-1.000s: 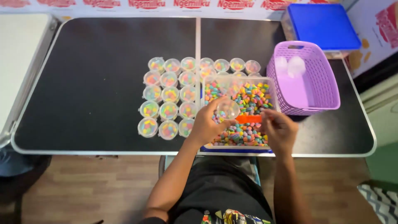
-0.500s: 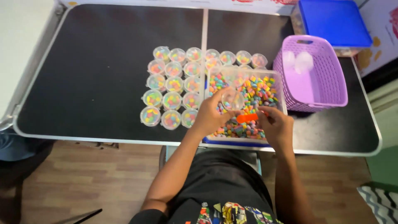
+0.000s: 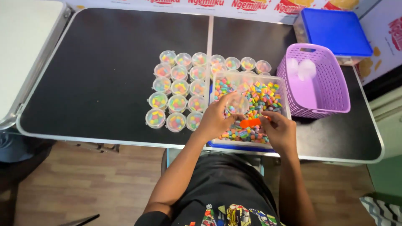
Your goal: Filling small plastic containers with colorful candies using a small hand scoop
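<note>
Over the candy tub (image 3: pixel 281 83), left hand (image 3: pixel 215 119) grips a small clear cup (image 3: pixel 239 103), right hand (image 3: pixel 279 130) grips an orange scoop (image 3: pixel 250 123); keep cup level, low over tub.

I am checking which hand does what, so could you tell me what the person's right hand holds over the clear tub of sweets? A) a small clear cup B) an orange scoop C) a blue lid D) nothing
B: the right hand closes its grip on an orange scoop above the clear tub of coloured sweets, while the left hand holds the small clear cup.
</note>
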